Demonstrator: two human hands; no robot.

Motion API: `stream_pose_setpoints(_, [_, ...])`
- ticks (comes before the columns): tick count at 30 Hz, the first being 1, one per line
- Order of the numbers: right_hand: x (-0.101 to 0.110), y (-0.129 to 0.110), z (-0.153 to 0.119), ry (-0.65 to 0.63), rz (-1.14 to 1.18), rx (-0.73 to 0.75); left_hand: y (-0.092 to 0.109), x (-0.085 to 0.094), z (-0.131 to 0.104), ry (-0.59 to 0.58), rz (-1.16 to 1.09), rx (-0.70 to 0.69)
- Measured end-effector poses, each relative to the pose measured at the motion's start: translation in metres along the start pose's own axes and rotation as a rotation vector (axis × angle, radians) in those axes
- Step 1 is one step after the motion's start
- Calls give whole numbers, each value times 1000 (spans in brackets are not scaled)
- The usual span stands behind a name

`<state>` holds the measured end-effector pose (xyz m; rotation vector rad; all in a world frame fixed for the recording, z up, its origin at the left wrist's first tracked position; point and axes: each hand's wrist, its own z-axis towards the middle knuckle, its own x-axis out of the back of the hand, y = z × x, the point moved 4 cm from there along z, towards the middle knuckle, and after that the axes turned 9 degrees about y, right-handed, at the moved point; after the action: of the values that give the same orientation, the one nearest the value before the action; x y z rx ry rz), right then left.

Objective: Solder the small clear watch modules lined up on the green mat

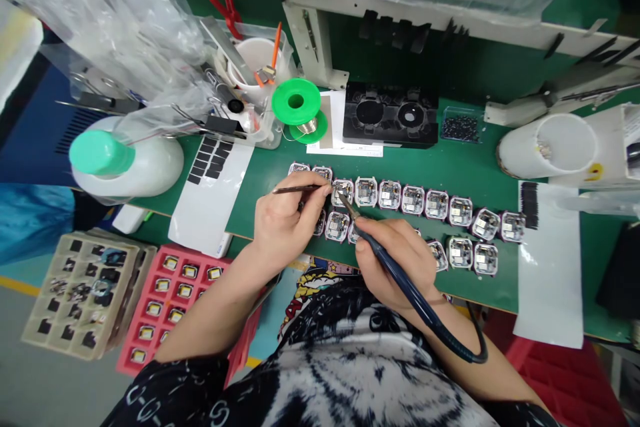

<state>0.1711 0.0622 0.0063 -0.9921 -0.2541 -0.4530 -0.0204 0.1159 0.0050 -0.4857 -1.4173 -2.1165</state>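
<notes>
My left hand [285, 213] pinches a pair of thin dark tweezers [300, 189], their tip at an opened watch case [343, 193] with a circuit board inside. In my right hand [397, 257] is a soldering iron [395, 269] with a dark blue handle and cord. Its tip meets the same watch case, close to the tweezers' tip; whether the two touch is too small to tell. More open watch cases [413, 201] lie in two rows on the green bench [265, 193]. My hands hide some of them.
A green solder spool [296, 101] stands behind the watch cases, beside a black fixture [390, 115]. At left are a white bottle [145, 160] and a tool bin [273, 137]. A white cup [550, 143] stands right. Pink [165, 267] and beige trays [65, 287] sit below the bench's left edge.
</notes>
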Motion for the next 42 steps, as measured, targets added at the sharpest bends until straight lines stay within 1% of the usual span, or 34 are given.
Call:
stream_pose_setpoints(9, [-4,1,2,-28,-19,-47,1,1,1,19,57,-40])
stream_pose_setpoints(13, [-6,2,3,-53,-11,-52,1,1,1,13,58,-33])
stream_pose_setpoints(20, [-7,3,4,-60,-20,-56,-1,1,1,19,30,-31])
stream_pose_setpoints(22, [-7,2,4,-55,-13,-52,-2,1,0,9,-8,-1])
stream_pose_setpoints(25, [-4,2,3,-12,-12,-52,-4,1,-1,-11,-101,86])
stream_pose_setpoints(28, [-1,1,1,26,-20,-60,-4,0,-3,3,-156,140])
stream_pose_setpoints(30, [-1,1,1,29,-24,-64,-2,1,-3,17,-151,112])
stream_pose_setpoints(35, [-1,2,0,22,-26,-69,6,1,0,41,-45,-61])
stream_pose_setpoints(42, [-2,3,1,11,-10,-52,6,-1,0,40,-6,-104])
